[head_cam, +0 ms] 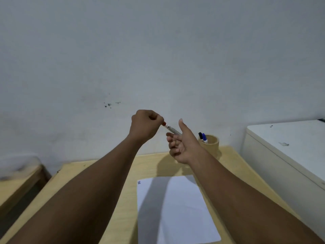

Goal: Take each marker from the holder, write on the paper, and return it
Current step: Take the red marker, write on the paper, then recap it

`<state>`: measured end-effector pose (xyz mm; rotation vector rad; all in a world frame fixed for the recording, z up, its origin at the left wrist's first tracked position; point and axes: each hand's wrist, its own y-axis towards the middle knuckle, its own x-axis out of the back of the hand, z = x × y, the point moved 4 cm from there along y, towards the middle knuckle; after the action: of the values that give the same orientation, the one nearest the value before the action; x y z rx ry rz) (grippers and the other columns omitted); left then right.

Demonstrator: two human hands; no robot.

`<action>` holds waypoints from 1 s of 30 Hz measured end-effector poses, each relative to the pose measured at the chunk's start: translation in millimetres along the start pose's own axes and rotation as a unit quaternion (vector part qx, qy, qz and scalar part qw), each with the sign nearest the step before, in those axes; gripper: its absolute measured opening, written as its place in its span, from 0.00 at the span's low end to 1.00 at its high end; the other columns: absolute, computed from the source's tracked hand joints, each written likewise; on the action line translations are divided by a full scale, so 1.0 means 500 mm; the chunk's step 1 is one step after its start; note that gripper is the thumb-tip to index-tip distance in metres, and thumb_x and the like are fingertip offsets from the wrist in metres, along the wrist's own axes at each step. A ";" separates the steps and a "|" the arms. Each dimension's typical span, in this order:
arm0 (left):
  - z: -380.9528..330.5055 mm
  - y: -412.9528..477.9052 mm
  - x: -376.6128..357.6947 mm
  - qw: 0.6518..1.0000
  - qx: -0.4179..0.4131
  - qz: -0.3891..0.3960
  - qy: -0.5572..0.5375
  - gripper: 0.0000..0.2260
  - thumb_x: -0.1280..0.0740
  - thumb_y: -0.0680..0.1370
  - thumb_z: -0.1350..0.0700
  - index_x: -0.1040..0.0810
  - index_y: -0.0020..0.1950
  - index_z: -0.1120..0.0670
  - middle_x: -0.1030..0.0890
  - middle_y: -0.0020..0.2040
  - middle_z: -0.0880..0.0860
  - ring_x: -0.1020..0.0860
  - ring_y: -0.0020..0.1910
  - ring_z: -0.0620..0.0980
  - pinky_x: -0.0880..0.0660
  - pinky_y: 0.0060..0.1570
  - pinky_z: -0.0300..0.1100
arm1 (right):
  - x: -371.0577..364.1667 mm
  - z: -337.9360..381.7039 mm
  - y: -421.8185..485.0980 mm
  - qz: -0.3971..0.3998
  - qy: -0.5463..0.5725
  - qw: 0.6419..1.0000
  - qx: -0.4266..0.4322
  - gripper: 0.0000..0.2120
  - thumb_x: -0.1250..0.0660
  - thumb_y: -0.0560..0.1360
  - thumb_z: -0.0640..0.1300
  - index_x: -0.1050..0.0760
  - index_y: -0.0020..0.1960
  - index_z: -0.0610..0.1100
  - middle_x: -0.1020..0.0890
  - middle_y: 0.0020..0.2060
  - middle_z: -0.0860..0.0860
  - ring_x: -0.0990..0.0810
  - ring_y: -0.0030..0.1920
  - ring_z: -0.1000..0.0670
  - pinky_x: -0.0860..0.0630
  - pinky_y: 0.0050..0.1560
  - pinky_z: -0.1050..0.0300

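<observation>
There were three markers in view: one (173, 130) held up in the air between both hands, and two more (203, 137) — one with a black cap, one with a blue cap — standing in the round holder (211, 144) at the far right part of the desk (112, 182). One sheet of paper (175, 208) lay flat on the desk near the person, with two short blue strokes at its upper left corner.

Both arms were stretched forward above the paper. The left hand (145, 126) was closed into a loose fist, and its fingertips pinched the red end of the marker. The right hand (184, 147) gripped the clear barrel with its curled fingers, palm turned to the left and thumb pointing straight up. The marker was tilted, red end higher — well above the desk and just left of the holder.
</observation>
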<state>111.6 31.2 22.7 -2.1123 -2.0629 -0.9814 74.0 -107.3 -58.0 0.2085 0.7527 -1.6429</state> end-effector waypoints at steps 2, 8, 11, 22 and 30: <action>0.034 -0.020 0.046 0.999 0.025 -0.001 -0.035 0.08 0.31 0.74 0.56 0.13 0.38 0.51 0.14 0.35 0.56 0.21 0.33 0.49 0.23 0.35 0.45 | -0.035 -0.038 0.003 -0.006 0.032 0.999 0.005 0.26 0.32 0.76 0.66 0.23 0.45 0.41 0.22 0.25 0.49 0.30 0.19 0.55 0.42 0.17 0.66; 0.163 -0.095 0.128 0.986 0.086 0.025 -0.142 0.08 0.26 0.78 0.56 0.14 0.46 0.61 0.15 0.37 0.53 0.18 0.35 0.48 0.22 0.37 0.41 | -0.108 -0.117 0.010 -0.020 0.074 0.996 0.049 0.12 0.30 0.81 0.47 0.24 0.44 0.40 0.20 0.25 0.47 0.25 0.19 0.55 0.37 0.17 0.65; 0.211 -0.131 0.140 0.977 0.102 0.038 -0.183 0.05 0.24 0.76 0.58 0.13 0.44 0.59 0.17 0.35 0.53 0.19 0.33 0.49 0.22 0.36 0.38 | -0.122 -0.150 0.011 -0.004 0.050 0.997 0.050 0.11 0.25 0.77 0.46 0.24 0.43 0.41 0.20 0.26 0.45 0.23 0.21 0.53 0.35 0.19 0.64; 0.361 -0.183 0.150 0.960 0.188 0.007 -0.205 0.11 0.26 0.78 0.59 0.16 0.36 0.60 0.14 0.38 0.54 0.19 0.31 0.50 0.18 0.39 0.40 | -0.080 -0.145 0.028 0.083 -0.106 0.987 0.086 0.05 0.31 0.80 0.40 0.20 0.49 0.38 0.17 0.33 0.43 0.13 0.33 0.45 0.21 0.31 0.59; 0.380 -0.212 0.075 0.971 0.138 0.149 0.122 0.04 0.27 0.69 0.51 0.14 0.39 0.50 0.15 0.32 0.43 0.18 0.36 0.39 0.24 0.38 0.36 | -0.017 -0.212 0.059 0.011 -0.296 0.947 0.125 0.04 0.28 0.74 0.38 0.18 0.45 0.36 0.14 0.38 0.34 0.15 0.30 0.45 0.29 0.24 0.60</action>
<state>89.9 160.8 -154.8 -1.9673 -1.6027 -0.8104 74.7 -40.1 -145.7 -0.1002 0.0839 -1.6551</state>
